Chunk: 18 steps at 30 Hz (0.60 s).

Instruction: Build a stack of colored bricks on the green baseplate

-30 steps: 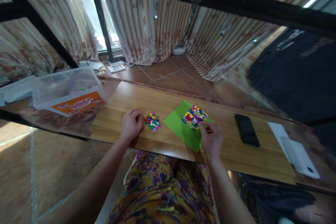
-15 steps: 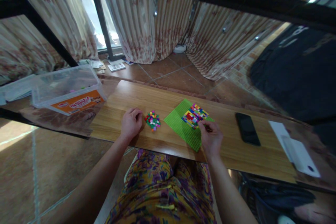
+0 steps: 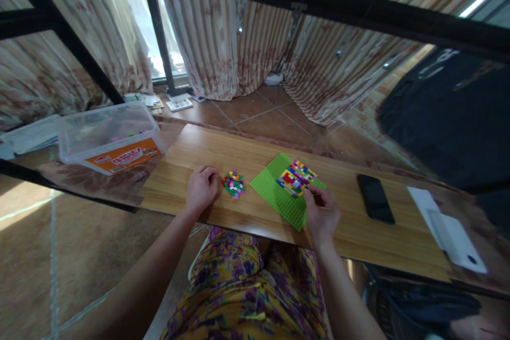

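A green studded baseplate lies turned at an angle on the wooden board. On its far right part is a flat patch of small multicoloured building bricks. My right hand is at the patch's near right edge, thumb and forefinger pinched together. Whatever is between those fingertips is too small to make out. To the left, a loose pile of small coloured bricks sits on the board. My left hand rests just left of this pile with its fingers curled in, hiding anything inside.
A clear plastic box with an orange label stands at the left, a few coloured pieces inside. On the right lie a black phone and a white flat object. The wooden board has its near edge at my lap.
The view has shifted slightly, moving the scene a little down and right on the left side. Both hands keep nearly the same places beside the pile and at the brick patch.
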Each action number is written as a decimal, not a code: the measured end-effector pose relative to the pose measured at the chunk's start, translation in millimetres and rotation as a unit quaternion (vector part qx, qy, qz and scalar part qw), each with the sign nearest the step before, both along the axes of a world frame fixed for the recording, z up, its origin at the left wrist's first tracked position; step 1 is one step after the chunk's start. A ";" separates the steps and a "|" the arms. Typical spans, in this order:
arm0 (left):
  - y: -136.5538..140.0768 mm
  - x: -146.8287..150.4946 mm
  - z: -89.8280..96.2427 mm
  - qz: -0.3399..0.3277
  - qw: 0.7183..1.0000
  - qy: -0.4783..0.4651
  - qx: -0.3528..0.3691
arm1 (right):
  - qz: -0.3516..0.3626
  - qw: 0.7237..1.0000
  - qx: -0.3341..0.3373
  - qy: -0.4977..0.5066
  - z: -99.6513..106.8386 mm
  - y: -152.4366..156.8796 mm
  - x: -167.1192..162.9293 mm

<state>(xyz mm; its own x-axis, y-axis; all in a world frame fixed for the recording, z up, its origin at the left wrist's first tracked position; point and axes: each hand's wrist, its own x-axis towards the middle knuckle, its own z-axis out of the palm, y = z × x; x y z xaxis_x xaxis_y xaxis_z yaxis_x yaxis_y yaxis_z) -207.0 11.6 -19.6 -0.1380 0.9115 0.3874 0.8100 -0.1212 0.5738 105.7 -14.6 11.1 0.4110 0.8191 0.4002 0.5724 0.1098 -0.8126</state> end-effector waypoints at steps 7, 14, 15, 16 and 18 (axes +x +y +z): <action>-0.1 0.3 1.4 -0.007 1.000 -0.007 -0.007 | 0.132 0.991 -0.016 -0.033 0.5 -15.8 -41.3; -0.7 1.4 1.8 -0.005 1.000 0.000 -0.010 | 0.269 0.955 -0.092 -0.087 -10.6 -15.8 -88.2; -0.8 1.4 2.0 -0.006 1.000 0.000 -0.011 | 0.278 0.951 -0.098 -0.096 -11.0 -14.2 -92.2; -0.9 1.4 2.1 -0.007 1.000 0.000 -0.012 | 0.285 0.948 -0.100 -0.105 -11.1 -12.3 -95.7; -1.1 1.4 2.3 -0.008 1.000 -0.001 -0.013 | 0.291 0.943 -0.101 -0.127 -10.6 -7.8 -102.0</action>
<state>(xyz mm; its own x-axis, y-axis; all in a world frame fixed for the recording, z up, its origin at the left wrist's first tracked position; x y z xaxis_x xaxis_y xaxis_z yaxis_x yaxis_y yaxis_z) -205.6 10.5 -17.3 -0.1246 0.9230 0.3641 0.8068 -0.1193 0.5786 3.7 -22.4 0.5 -0.2203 0.9465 0.2358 0.6414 0.3227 -0.6961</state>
